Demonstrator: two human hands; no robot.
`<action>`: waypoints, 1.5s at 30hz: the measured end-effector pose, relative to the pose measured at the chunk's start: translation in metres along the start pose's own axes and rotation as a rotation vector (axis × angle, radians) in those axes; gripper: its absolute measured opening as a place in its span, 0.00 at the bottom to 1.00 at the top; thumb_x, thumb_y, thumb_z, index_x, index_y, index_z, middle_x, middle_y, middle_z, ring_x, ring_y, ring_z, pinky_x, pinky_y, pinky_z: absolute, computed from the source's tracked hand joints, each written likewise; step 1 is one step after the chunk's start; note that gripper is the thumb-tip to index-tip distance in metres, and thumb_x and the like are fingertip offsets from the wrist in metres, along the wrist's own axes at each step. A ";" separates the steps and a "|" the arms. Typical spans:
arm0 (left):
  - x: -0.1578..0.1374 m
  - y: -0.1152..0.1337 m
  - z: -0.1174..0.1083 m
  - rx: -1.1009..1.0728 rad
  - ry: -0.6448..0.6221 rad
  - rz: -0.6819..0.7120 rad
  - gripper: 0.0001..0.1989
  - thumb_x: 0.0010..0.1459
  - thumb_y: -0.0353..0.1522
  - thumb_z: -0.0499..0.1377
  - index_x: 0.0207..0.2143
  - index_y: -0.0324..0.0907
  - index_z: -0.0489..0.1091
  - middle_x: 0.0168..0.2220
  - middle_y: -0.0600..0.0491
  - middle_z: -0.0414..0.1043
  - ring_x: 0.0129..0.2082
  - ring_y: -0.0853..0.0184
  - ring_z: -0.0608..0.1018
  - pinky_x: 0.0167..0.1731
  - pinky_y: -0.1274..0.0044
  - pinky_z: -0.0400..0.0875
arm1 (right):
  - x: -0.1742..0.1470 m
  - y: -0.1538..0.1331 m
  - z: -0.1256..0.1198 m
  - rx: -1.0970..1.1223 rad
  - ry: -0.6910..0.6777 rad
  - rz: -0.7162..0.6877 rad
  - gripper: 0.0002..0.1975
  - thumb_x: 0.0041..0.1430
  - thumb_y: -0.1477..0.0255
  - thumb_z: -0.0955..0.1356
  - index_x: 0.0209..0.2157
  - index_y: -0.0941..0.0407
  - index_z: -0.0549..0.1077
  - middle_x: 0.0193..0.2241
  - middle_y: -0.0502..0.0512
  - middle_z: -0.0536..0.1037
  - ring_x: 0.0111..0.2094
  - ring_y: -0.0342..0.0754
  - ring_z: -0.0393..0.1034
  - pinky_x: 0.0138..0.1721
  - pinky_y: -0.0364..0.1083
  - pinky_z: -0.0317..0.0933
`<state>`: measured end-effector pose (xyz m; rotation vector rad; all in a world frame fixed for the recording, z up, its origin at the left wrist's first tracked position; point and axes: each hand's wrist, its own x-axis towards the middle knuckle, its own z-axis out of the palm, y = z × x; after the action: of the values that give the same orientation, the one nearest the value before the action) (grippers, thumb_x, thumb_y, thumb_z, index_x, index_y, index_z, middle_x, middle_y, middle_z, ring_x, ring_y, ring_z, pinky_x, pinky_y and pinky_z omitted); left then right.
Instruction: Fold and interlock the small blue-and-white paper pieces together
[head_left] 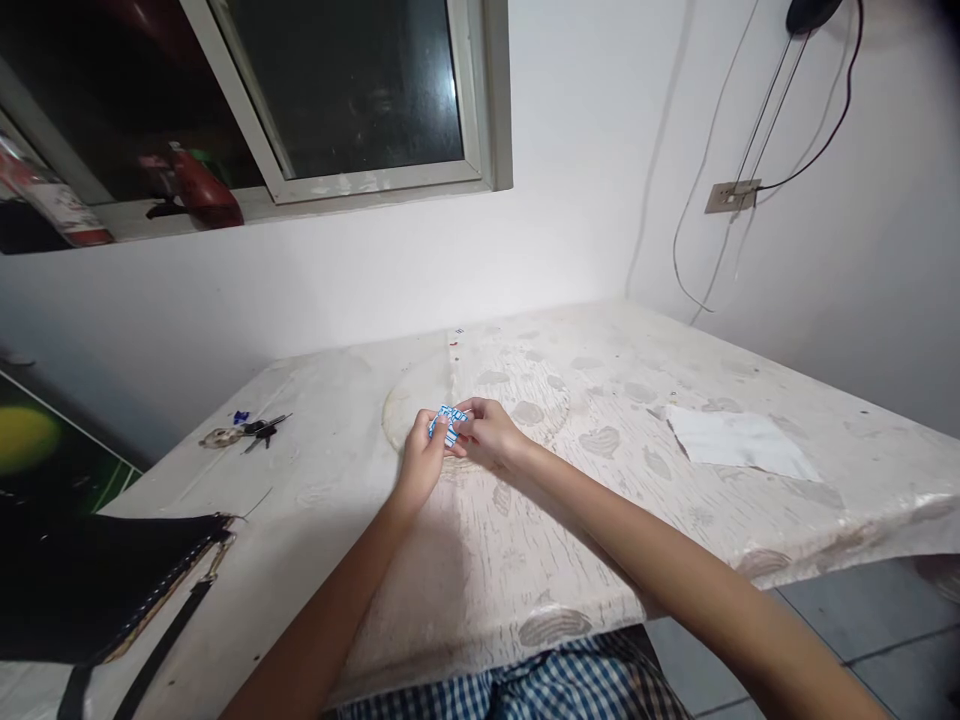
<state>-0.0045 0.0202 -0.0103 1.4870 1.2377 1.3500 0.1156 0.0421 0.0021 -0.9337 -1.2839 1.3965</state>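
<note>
Both hands meet over the middle of the table and hold a small, flat blue-and-white patterned piece (448, 424), too small for me to tell its kind. My left hand (424, 446) is closed on its left side, with the thumb lying across the front. My right hand (486, 430) pinches its right edge between thumb and fingers. Part of the piece is hidden behind the fingers. Beneath the hands, a round outline (390, 405) shows on the pale, leaf-patterned tablecloth (555, 560).
A white cloth or paper sheet (739, 440) lies on the right. Keys (259, 428) sit on the left, behind a black bag (97, 580) with a strap. Bottles (202, 190) stand on the window sill. Cables hang by the wall socket (731, 196).
</note>
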 end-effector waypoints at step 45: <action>0.001 0.004 -0.003 -0.188 0.005 0.044 0.18 0.44 0.35 0.63 0.37 0.37 0.65 0.31 0.50 0.73 0.29 0.66 0.77 0.36 0.71 0.72 | 0.001 0.001 -0.003 0.335 0.028 0.028 0.13 0.40 0.81 0.69 0.30 0.59 0.64 0.21 0.49 0.70 0.22 0.41 0.66 0.23 0.41 0.61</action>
<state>-0.0065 0.0202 -0.0058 1.3870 1.0551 1.4576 0.1177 0.0437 0.0004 -0.7408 -0.9794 1.5562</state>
